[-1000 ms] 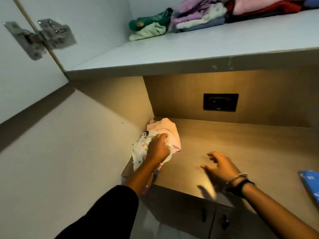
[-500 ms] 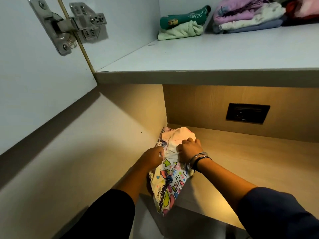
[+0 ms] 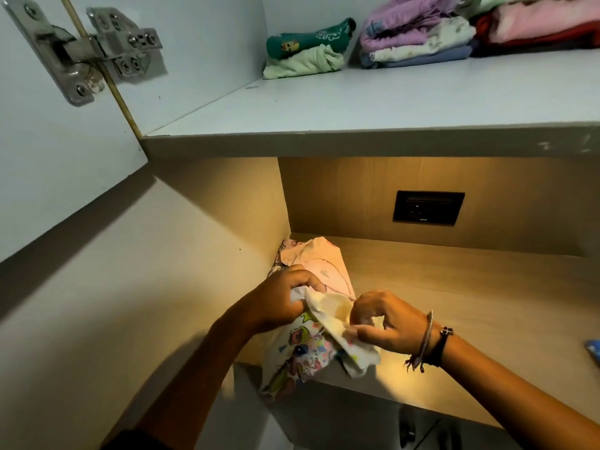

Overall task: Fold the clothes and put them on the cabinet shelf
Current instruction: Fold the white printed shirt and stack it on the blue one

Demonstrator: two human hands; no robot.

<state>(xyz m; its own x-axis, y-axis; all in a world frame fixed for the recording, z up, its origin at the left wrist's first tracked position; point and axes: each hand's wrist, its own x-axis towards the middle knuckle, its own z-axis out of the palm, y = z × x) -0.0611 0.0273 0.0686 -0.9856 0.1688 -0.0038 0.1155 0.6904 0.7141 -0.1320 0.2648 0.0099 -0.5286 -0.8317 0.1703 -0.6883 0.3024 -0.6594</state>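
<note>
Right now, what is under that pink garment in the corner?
Printed cloth peeks out left of the pink garment, on the wooden counter. The rest underneath is covered; whether it joins the cartoon-print garment that the left hand and right hand grip is unclear.

two hands [image 3: 282, 300] [image 3: 386, 326], one hinge [image 3: 97, 50], one socket [image 3: 428, 207]

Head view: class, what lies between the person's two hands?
The printed garment, its cream edge gripped by the left hand and right hand; head view.

Probably a home wardrobe: folded clothes [image 3: 415, 40] on a white shelf [image 3: 389, 102], door hinge [image 3: 94, 50], wall socket [image 3: 428, 207].
</note>
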